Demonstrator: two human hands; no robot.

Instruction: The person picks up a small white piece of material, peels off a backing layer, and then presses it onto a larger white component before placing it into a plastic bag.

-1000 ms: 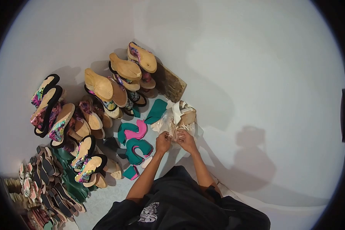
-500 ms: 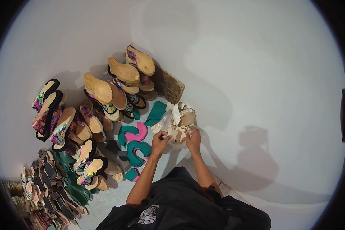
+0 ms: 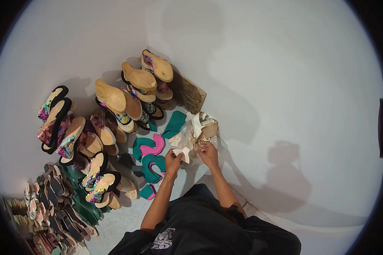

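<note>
My left hand (image 3: 172, 163) pinches a flat, pale cut-out piece (image 3: 184, 155) with a notched outline, held out to the side of a clear plastic bag (image 3: 181, 137). Over the near part of that bag is my right hand (image 3: 208, 155), its fingers bent together; whatever lies between them is too small to make out. Cream and white scraps (image 3: 198, 124) fill the bag. Left of it lie curved teal pieces (image 3: 149, 170) and a pink curved piece (image 3: 154, 145).
Wooden shoe lasts (image 3: 110, 95) and patterned wedge sandals (image 3: 70, 140) stand in rows at the left. Stacked dark soles (image 3: 57, 187) lie at lower left. A wooden board (image 3: 191, 95) leans by the wall (image 3: 285, 85) behind the bag.
My left hand has drawn the pale piece left and slightly down, away from the bag. The right hand has shifted a little left, with its fingers over the scraps.
</note>
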